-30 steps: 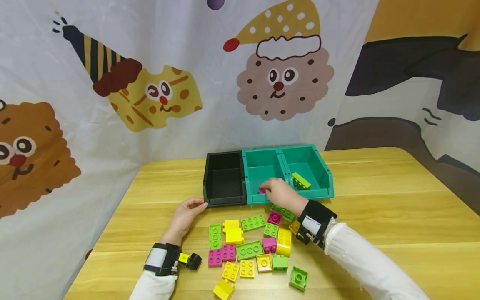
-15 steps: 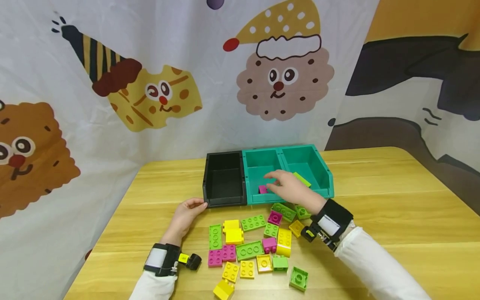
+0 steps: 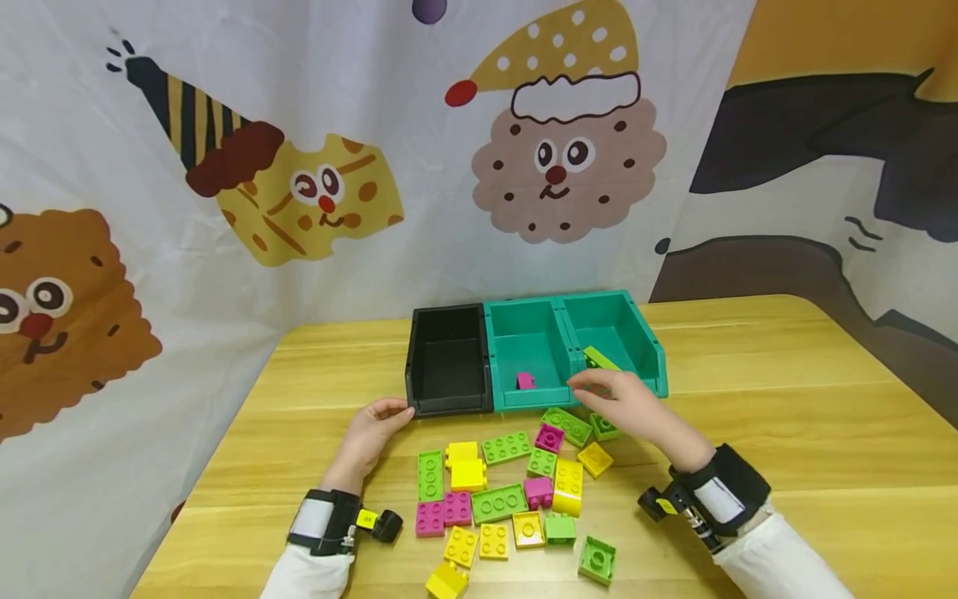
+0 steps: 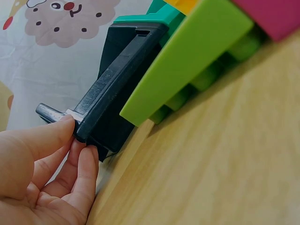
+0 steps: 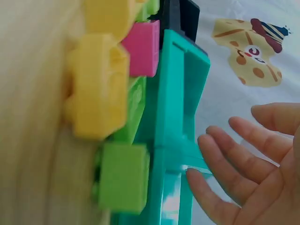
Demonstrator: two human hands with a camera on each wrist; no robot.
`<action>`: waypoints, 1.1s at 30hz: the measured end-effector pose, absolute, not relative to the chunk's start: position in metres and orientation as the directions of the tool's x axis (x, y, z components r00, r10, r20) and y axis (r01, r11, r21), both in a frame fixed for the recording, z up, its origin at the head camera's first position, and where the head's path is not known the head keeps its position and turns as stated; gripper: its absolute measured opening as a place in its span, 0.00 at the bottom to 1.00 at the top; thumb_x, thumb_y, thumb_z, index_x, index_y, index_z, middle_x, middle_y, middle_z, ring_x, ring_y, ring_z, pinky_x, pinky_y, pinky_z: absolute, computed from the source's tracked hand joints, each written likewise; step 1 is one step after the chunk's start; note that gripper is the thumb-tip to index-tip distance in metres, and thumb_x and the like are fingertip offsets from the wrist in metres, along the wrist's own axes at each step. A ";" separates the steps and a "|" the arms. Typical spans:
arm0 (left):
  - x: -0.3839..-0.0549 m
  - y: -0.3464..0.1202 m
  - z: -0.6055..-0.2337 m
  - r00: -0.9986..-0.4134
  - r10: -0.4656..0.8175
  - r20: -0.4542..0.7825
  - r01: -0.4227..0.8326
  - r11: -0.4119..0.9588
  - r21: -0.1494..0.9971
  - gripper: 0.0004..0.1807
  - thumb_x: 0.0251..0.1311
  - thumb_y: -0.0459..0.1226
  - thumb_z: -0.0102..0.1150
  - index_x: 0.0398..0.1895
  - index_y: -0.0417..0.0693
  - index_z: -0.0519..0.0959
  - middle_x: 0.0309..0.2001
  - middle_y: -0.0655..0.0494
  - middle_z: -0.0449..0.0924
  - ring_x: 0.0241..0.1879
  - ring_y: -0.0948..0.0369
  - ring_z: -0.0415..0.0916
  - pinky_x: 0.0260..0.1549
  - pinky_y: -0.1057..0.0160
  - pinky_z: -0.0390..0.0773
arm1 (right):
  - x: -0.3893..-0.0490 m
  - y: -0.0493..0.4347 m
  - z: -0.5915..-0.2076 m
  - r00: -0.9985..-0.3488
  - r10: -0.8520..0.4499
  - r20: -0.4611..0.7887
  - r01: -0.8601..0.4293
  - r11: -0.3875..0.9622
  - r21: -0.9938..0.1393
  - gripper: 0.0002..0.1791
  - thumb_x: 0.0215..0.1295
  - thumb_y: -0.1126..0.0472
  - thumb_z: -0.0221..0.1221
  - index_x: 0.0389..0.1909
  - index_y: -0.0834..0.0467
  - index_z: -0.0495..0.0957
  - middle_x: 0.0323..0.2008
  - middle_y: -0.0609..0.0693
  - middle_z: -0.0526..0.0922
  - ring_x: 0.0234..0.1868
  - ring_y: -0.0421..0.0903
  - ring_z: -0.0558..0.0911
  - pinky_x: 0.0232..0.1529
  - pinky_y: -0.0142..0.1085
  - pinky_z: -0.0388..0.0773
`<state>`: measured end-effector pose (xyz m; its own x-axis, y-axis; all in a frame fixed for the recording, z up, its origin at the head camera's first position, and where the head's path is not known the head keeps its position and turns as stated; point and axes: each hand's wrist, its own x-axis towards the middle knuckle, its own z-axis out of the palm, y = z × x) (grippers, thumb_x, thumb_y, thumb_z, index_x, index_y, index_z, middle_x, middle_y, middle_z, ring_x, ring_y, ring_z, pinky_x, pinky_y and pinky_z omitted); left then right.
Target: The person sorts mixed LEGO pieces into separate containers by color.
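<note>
My left hand (image 3: pixel 377 428) pinches the front left corner of the black bin (image 4: pixel 110 89), thumb on its edge and fingers curled below. My right hand (image 3: pixel 621 403) holds nothing; its fingers are spread in the right wrist view, close by the front of the teal bins. In the middle teal bin (image 3: pixel 535 398) lies a magenta brick (image 3: pixel 525 381). A lime green brick (image 3: pixel 600 358) lies in the right teal bin (image 3: pixel 649 349), partly hidden behind the right hand. Under that hand are a green brick (image 3: pixel 603 427) and a yellow brick (image 3: pixel 595 459).
Several toy bricks lie scattered in front of the bins, among them a long green brick (image 3: pixel 499 502), a magenta brick (image 3: pixel 430 518), a tall yellow brick (image 3: pixel 568 487) and a square green brick (image 3: pixel 598 559). A printed cloth (image 3: pixel 441 274) hangs behind the wooden table (image 3: pixel 808 416).
My right hand has let go of the magenta brick in the middle teal bin and drawn back to the right and toward me. The left hand has stayed at the black bin's corner.
</note>
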<state>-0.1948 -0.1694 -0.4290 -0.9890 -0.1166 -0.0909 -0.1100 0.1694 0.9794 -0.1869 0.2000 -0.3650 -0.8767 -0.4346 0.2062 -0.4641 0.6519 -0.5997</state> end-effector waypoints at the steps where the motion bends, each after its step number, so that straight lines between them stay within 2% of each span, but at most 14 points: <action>1: -0.195 -0.169 -0.429 -0.989 -0.117 -0.091 -0.110 0.166 0.980 0.13 0.56 0.30 0.63 0.43 0.30 0.79 0.31 0.61 0.80 0.35 0.67 0.73 0.36 0.73 0.74 | -0.185 0.202 -0.367 -0.877 -0.431 0.213 -0.468 0.664 -0.584 0.13 0.69 0.62 0.53 0.50 0.63 0.78 0.46 0.57 0.83 0.46 0.54 0.81 0.46 0.47 0.79; 7: -0.196 -0.170 -0.431 -0.989 -0.123 -0.081 -0.100 0.154 0.983 0.12 0.56 0.29 0.62 0.42 0.29 0.79 0.30 0.61 0.79 0.34 0.67 0.74 0.36 0.73 0.75 | -0.178 0.212 -0.374 -0.876 -0.410 0.255 -0.483 0.736 -0.475 0.12 0.65 0.64 0.57 0.47 0.64 0.80 0.44 0.57 0.83 0.45 0.55 0.81 0.45 0.49 0.79; 14: -0.198 -0.170 -0.433 -0.991 -0.113 -0.077 -0.093 0.144 0.985 0.11 0.56 0.29 0.62 0.41 0.29 0.79 0.30 0.61 0.79 0.34 0.67 0.73 0.36 0.73 0.75 | -0.177 0.214 -0.377 -0.889 -0.416 0.192 -0.455 0.758 -0.466 0.14 0.64 0.63 0.58 0.48 0.64 0.79 0.47 0.59 0.82 0.50 0.58 0.79 0.50 0.52 0.76; 19: -0.197 -0.169 -0.431 -0.990 -0.105 -0.088 -0.102 0.131 0.986 0.11 0.56 0.28 0.61 0.41 0.29 0.79 0.31 0.62 0.79 0.34 0.68 0.73 0.36 0.74 0.75 | -0.176 0.214 -0.377 -0.879 -0.438 0.190 -0.474 0.758 -0.448 0.14 0.62 0.63 0.60 0.47 0.65 0.79 0.46 0.59 0.82 0.50 0.58 0.79 0.50 0.52 0.76; 27: -0.196 -0.169 -0.430 -0.989 -0.115 -0.094 -0.112 0.159 0.981 0.14 0.56 0.33 0.64 0.42 0.29 0.79 0.31 0.58 0.80 0.35 0.67 0.73 0.36 0.74 0.74 | -0.173 0.210 -0.378 -0.885 -0.462 0.047 -0.442 0.807 -0.392 0.15 0.62 0.60 0.61 0.48 0.63 0.80 0.47 0.57 0.82 0.51 0.58 0.78 0.53 0.52 0.74; 33: -0.196 -0.169 -0.430 -0.988 -0.119 -0.096 -0.115 0.163 0.980 0.13 0.56 0.32 0.63 0.42 0.30 0.79 0.31 0.58 0.80 0.35 0.67 0.73 0.36 0.74 0.74 | -0.174 0.208 -0.382 -0.884 -0.466 0.027 -0.440 0.811 -0.385 0.14 0.60 0.63 0.62 0.47 0.62 0.80 0.46 0.57 0.82 0.50 0.58 0.79 0.52 0.52 0.75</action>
<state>-0.1961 -0.1692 -0.4299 -0.9882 -0.1193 -0.0962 -0.1151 0.1633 0.9798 -0.1738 0.2079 -0.3822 -0.8842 -0.4662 0.0269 -0.4396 0.8115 -0.3851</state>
